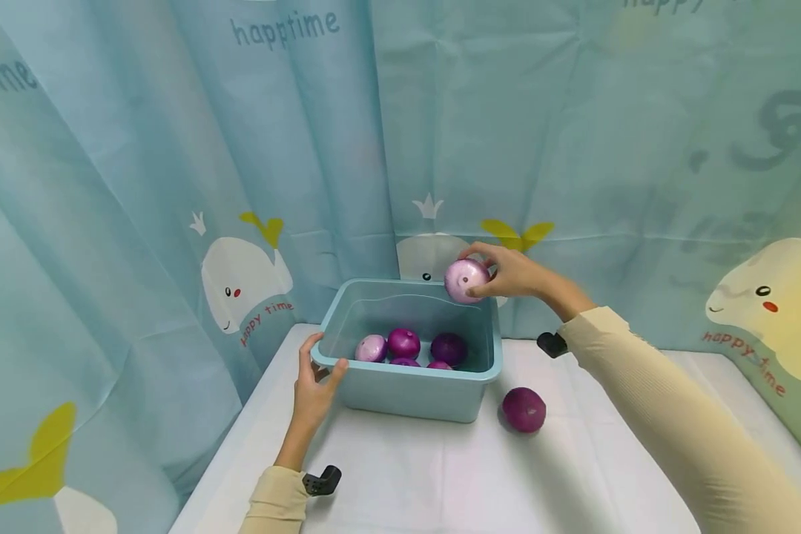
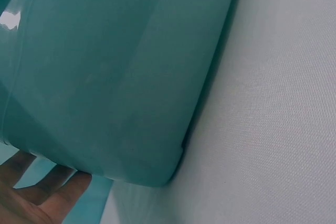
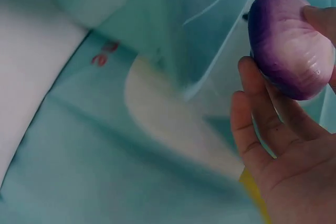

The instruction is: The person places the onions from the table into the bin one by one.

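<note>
Left hand point(image 1: 312, 391) on bin point(image 1: 407, 389); onion point(image 1: 466, 280) aloft

Two onions point(image 1: 422, 363) at six o'clock inside the bin point(image 1: 407, 389) are being half hidden by its near wall.

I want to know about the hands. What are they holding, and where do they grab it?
The right hand holds a purple onion by its rounded sides, fingers curled round it, above the bin. The left hand grips the blue bin at its near-left corner rim.

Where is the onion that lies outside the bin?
In the head view, the loose onion lies on the white table, beside the blue bin, at its right front corner.
</note>
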Demonstrator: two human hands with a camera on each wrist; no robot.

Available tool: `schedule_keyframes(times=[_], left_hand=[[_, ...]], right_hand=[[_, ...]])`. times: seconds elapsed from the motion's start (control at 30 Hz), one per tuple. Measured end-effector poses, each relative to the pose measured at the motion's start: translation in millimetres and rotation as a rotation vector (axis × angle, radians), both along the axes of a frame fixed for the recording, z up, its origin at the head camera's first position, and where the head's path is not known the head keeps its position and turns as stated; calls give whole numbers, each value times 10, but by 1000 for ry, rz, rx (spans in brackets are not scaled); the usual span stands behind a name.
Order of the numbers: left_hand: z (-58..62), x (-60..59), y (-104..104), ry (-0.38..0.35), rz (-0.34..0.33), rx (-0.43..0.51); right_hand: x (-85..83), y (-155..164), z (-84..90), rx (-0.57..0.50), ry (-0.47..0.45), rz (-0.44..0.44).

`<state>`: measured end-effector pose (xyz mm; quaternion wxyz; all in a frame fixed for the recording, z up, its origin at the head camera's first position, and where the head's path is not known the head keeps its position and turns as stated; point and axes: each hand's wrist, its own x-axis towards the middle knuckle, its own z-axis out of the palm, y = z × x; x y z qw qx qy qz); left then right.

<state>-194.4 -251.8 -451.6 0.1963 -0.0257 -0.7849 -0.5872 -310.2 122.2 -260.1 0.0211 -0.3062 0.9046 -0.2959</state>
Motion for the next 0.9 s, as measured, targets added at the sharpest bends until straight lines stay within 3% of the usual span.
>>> schedule_keyframes(times=[0.27, 0.57, 0.67, 0.9], left_hand=[[-29, -9, 7, 6, -8, -2], [-6, -2, 15, 1, -13, 2], [50, 25, 33, -11, -15, 6], [359, 226, 118, -12, -27, -7]], right_hand=[[-86, -355, -62, 56, -22, 6], [-127, -526, -141, 41, -7, 54], [-139, -548, -169, 57, -7, 59], [-157, -584, -232, 87, -75, 124]])
